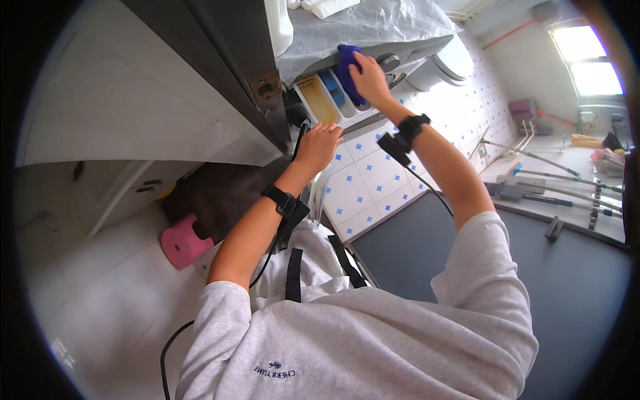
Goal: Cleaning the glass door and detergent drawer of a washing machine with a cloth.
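Note:
A washing machine's detergent drawer (pixel 304 95) is pulled out from the machine's front panel. A yellowish-brown stain or residue covers the floor of its large white compartment, and a blue insert (pixel 332 89) sits in the neighbouring one. My left hand (pixel 318 147) has its fingers curled over the drawer's front edge; the thumb is hidden. In my right hand (pixel 371 79) is a bunched dark purple cloth (pixel 348 70), which hangs over the drawer's right part and hides some of it. The machine's control knob (pixel 389 63) lies just right of that hand.
Plastic sheeting (pixel 370 22) covers the machine top, where a white bottle (pixel 280 27) stands. A toilet (pixel 452 60) is beyond on the right. A grey door panel (pixel 480 270) fills the lower right. Left are a pink stool (pixel 185 242) and a dark door frame (pixel 225 55). Mop handles (pixel 550 162) lean at right.

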Tool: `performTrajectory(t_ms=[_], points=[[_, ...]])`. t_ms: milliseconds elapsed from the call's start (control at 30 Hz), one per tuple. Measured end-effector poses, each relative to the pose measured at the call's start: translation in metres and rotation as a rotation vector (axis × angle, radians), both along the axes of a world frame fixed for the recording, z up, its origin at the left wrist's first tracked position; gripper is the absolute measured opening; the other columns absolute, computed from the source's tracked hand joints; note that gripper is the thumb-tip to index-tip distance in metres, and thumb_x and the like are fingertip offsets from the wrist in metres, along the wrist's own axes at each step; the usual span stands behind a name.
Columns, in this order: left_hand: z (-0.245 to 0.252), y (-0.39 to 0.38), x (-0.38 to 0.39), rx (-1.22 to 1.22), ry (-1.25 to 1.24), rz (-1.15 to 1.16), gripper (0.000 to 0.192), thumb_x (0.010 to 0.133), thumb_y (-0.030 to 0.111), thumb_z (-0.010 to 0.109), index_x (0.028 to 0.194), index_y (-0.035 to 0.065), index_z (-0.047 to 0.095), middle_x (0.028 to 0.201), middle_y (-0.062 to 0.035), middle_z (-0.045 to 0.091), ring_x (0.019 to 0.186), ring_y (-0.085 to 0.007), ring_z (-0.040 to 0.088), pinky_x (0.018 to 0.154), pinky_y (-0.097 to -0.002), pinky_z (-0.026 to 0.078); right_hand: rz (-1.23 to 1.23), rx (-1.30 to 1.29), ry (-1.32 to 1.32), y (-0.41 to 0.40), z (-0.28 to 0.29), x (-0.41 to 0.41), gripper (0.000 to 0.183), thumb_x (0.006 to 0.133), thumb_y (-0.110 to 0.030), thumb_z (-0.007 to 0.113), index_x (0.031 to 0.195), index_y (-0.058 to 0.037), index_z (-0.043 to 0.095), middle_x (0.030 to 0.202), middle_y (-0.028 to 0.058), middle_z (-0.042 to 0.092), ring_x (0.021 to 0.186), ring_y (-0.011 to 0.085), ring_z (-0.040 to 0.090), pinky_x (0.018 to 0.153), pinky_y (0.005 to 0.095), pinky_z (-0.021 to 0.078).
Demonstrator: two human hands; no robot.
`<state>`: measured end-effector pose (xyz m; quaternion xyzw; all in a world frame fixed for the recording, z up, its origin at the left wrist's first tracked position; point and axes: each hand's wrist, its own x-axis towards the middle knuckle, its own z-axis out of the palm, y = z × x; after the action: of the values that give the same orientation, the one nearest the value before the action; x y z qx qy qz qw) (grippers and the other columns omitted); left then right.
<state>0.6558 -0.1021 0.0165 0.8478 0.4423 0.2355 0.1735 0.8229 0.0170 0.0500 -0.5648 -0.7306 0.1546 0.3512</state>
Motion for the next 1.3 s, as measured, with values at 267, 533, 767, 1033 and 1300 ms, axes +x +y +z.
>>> performTrajectory(t_ms=[267, 533, 767, 1033, 1300], points=[[-0.001, 0.006, 0.003, 0.015, -0.051, -0.054, 0.017, 0.078, 0.017, 0.049, 0.088, 0.0031, 0.048, 0.085, -0.0124, 0.056, 0.084, -0.0288, 0.052, 0.081, -0.0350, 0.040, 0.720, -0.041, -0.090, -0.007, -0.024, -0.070, 0.030, 0.072, -0.012, 0.051, 0.102, -0.0129, 0.055, 0.083, 0.0157, 0.050, 0.080, 0.0311, 0.049, 0.069, 0.0351, 0.0420], [0.010, 0.001, 0.000, -0.023, 0.007, 0.010, 0.015, 0.078, 0.019, 0.050, 0.083, 0.0047, 0.048, 0.080, -0.0133, 0.055, 0.079, -0.0299, 0.053, 0.075, -0.0362, 0.043, 0.163, -0.206, 0.250, -0.044, 0.036, 0.021, 0.033, 0.074, -0.014, 0.056, 0.105, -0.0033, 0.049, 0.097, 0.0125, 0.054, 0.091, 0.0219, 0.052, 0.079, 0.0291, 0.0399], [0.022, 0.005, -0.001, -0.060, -0.062, 0.029, 0.019, 0.079, 0.020, 0.049, 0.090, 0.0051, 0.052, 0.080, -0.0164, 0.056, 0.081, -0.0339, 0.052, 0.070, -0.0392, 0.043, -0.637, 0.085, 0.910, -0.114, 0.005, 0.082, 0.035, 0.082, -0.013, 0.046, 0.113, 0.0022, 0.036, 0.087, 0.0104, 0.051, 0.073, 0.0126, 0.050, 0.065, 0.0220, 0.0418], [0.031, 0.011, -0.003, -0.196, 0.055, 0.014, 0.018, 0.079, 0.018, 0.049, 0.088, 0.0035, 0.051, 0.081, -0.0158, 0.057, 0.081, -0.0334, 0.052, 0.072, -0.0384, 0.043, -0.414, -0.601, 1.798, -0.144, -0.172, 0.017, 0.031, 0.082, -0.007, 0.045, 0.113, -0.0052, 0.043, 0.097, 0.0051, 0.055, 0.083, 0.0150, 0.055, 0.074, 0.0272, 0.0461], [0.001, 0.009, -0.007, -0.014, -0.063, -0.024, 0.024, 0.078, 0.018, 0.050, 0.095, 0.0008, 0.053, 0.096, -0.0134, 0.056, 0.091, -0.0284, 0.052, 0.084, -0.0350, 0.039, -0.088, -0.722, 1.789, -0.126, -0.196, -0.064, 0.023, 0.083, -0.012, 0.044, 0.103, -0.0021, 0.049, 0.095, 0.0062, 0.055, 0.082, 0.0150, 0.055, 0.070, 0.0261, 0.0461]])
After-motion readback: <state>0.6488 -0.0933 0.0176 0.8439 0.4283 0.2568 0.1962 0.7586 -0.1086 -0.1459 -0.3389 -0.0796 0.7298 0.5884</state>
